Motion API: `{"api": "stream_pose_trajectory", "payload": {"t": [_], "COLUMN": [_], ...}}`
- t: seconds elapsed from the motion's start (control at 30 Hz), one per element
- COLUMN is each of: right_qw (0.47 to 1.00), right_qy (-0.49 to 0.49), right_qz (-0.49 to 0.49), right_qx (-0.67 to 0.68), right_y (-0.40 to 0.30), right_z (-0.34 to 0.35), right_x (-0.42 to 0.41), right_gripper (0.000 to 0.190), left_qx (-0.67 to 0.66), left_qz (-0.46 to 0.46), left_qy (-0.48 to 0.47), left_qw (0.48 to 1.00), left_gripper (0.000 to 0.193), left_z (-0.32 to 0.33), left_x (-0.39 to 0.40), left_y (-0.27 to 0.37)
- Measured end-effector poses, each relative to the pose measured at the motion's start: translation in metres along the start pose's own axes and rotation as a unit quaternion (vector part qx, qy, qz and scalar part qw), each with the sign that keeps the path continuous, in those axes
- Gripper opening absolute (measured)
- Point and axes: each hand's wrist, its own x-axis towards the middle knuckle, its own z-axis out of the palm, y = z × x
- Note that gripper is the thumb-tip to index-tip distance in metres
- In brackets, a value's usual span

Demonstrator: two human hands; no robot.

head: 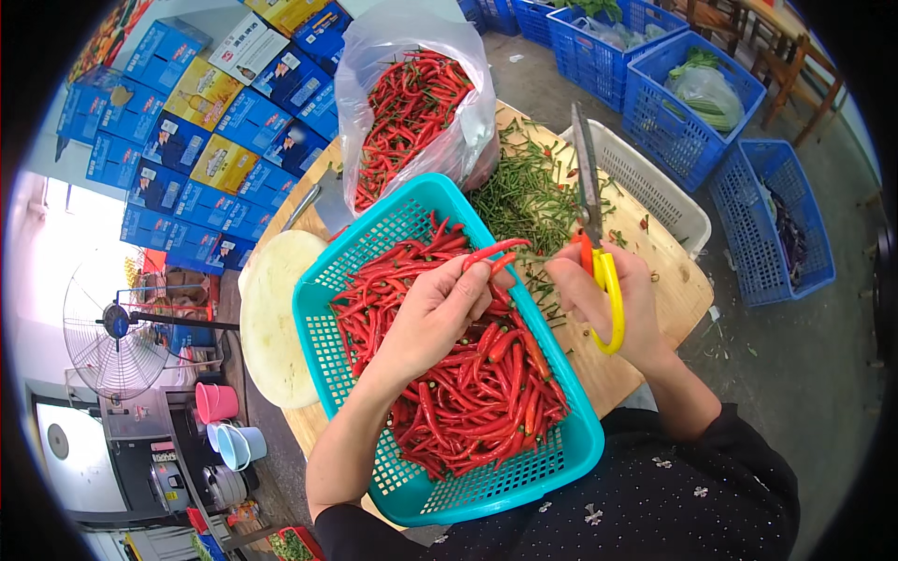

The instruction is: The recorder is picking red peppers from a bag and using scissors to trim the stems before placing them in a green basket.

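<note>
Over a teal plastic basket [589, 449] of red chili peppers [477, 400], my left hand [449, 301] pinches red chilies [499, 249] between thumb and fingers. My right hand [617, 294] is at the basket's right, its fingers in the yellow handle of the scissors [593, 210], whose blades point up and away. Its thumb and fingertip are at the green stem of a held chili. Beyond the basket stands a clear plastic bag [470, 140] full of red chilies with stems. Cut green stems [526, 189] lie heaped on the wooden table [603, 379].
A round pale board [277, 322] and a metal blade with a handle [302, 208] lie left of the basket. A white crate [652, 189] stands past the table's right edge, with blue crates [691, 126] beyond. Stacked cartons [210, 161] and a fan [116, 321] are at the left.
</note>
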Motion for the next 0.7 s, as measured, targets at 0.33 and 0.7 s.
{"api": "stream_pose_trajectory", "payload": {"t": [0.33,0.7], "right_qw": [0.909,0.851], "right_qy": [0.003,0.017], "right_qz": [-0.151,-0.231], "right_qx": [-0.388,-0.471], "right_y": [0.038,0.036], "right_z": [-0.048,-0.051], "right_x": [-0.017,-0.013], "right_gripper": [0.054,0.058], "left_qx": [-0.163,-0.178], "left_qz": [-0.025,-0.027], "left_qy": [0.014,0.021], "left_qw": [0.986,0.983], "left_gripper": [0.038,0.038], "left_z": [0.004,0.004], "left_x": [-0.003,-0.001], "left_y": [-0.003,-0.002]}}
